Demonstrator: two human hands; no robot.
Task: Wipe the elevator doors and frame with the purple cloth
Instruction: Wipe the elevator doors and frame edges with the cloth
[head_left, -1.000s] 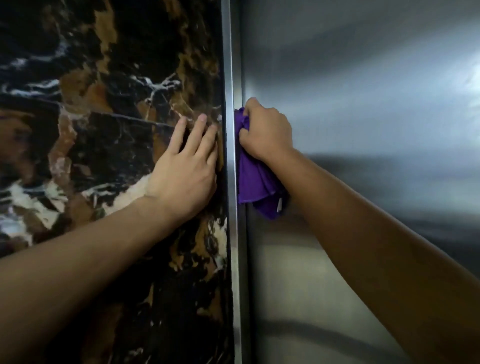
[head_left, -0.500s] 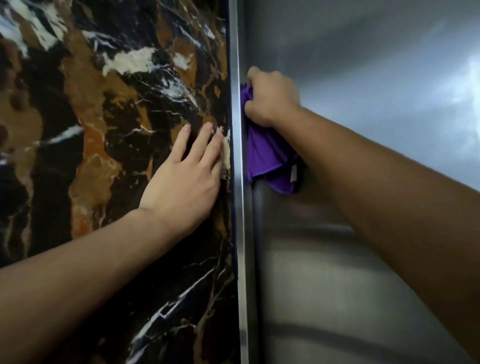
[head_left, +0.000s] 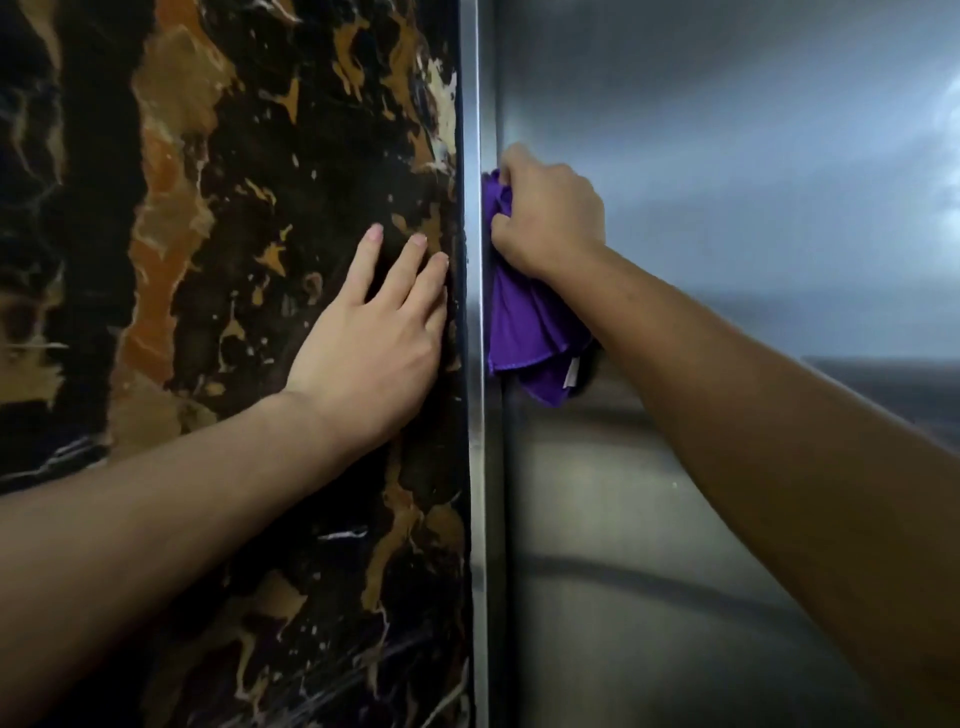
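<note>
The purple cloth (head_left: 524, 322) is bunched in my right hand (head_left: 550, 218), which presses it into the corner where the steel frame strip (head_left: 475, 493) meets the brushed-steel elevator panel (head_left: 727, 156). The cloth's loose end with a white label hangs below my fist. My left hand (head_left: 374, 343) lies flat, fingers spread, on the dark marble wall just left of the frame strip and holds nothing.
Black marble wall (head_left: 234, 208) with orange and white veins fills the left half. The steel panel fills the right half and shows blurred reflections. Both my forearms reach in from the bottom corners.
The view has travelled up the wall. My right hand has carried the cloth up along the frame corner, and my left hand has slid up the marble.
</note>
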